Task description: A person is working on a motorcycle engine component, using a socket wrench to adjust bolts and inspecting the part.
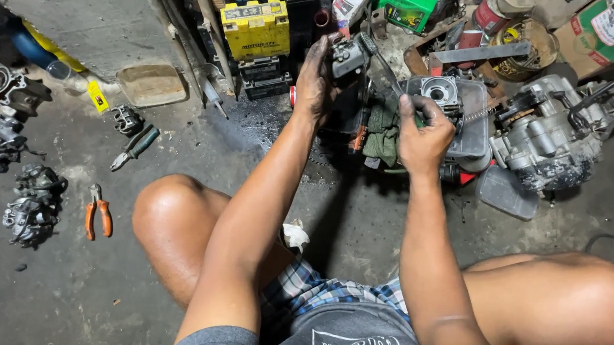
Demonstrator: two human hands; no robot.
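Note:
My left hand [316, 79], black with grease, grips a small grey metal engine part [348, 56] held up in front of me. My right hand [422, 136] is closed around the handle of a thin dark tool [382, 68] whose shaft reaches up to that part. Just beyond my right hand lies a green rag [380, 132]. A grey plastic tray [469, 119] holding another metal part [438, 90] sits on the floor behind it.
An engine block [549, 135] lies at the right. Yellow battery [256, 28], green container [409, 7] and cans stand at the back. On the left floor are orange pliers [97, 210], dark pliers [134, 148] and several carburettor parts [32, 209]. My bare knees flank the work.

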